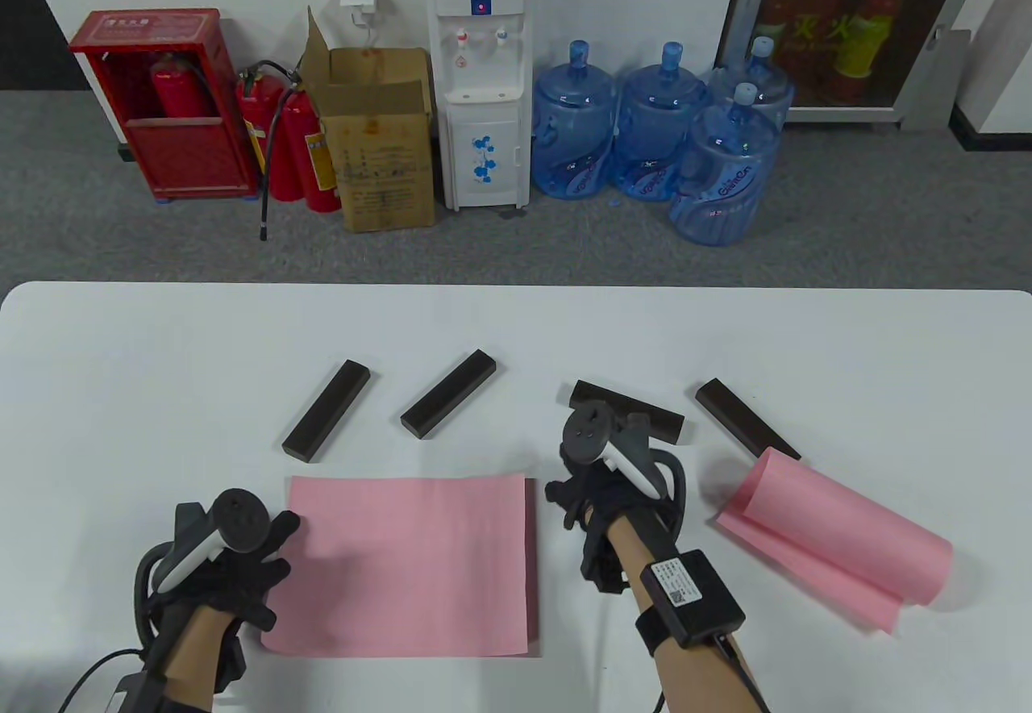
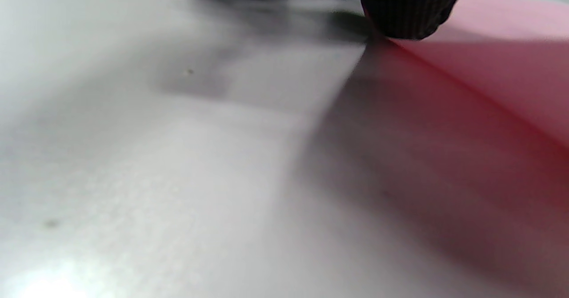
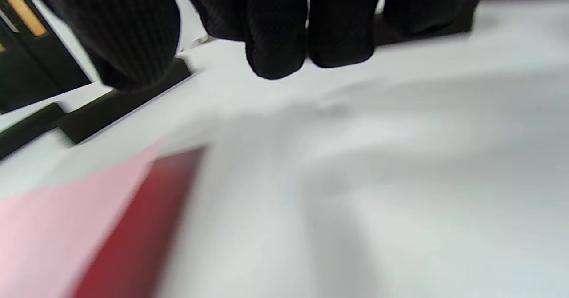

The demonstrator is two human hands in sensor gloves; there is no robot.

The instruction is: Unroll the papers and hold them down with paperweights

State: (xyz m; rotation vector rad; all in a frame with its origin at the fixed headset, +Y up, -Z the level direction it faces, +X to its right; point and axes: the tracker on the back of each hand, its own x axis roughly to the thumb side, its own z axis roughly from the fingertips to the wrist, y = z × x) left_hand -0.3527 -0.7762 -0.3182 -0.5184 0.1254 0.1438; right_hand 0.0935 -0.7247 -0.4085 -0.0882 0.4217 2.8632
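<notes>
A pink paper (image 1: pixel 407 564) lies unrolled on the white table (image 1: pixel 161 358). My left hand (image 1: pixel 270 568) rests spread on its left edge; in the left wrist view a fingertip (image 2: pixel 406 9) touches that paper's edge (image 2: pixel 489 66). My right hand (image 1: pixel 572 495) hovers empty just right of the paper's upper right corner, close in front of the third paperweight (image 1: pixel 657 421). The right wrist view shows its fingers (image 3: pixel 306 31) loose, and the paper's right edge (image 3: pixel 66 218) slightly lifted. Three more dark paperweights (image 1: pixel 326 420) (image 1: pixel 447 405) (image 1: pixel 746 420) lie in the same row. A second pink paper (image 1: pixel 838 552) lies half rolled at right.
The paperweights lie loose in a row across the middle of the table, behind both papers. The far right paperweight's end touches the rolled paper. Beyond the table's far edge are a water dispenser (image 1: pixel 481 76), bottles and a cardboard box on the floor.
</notes>
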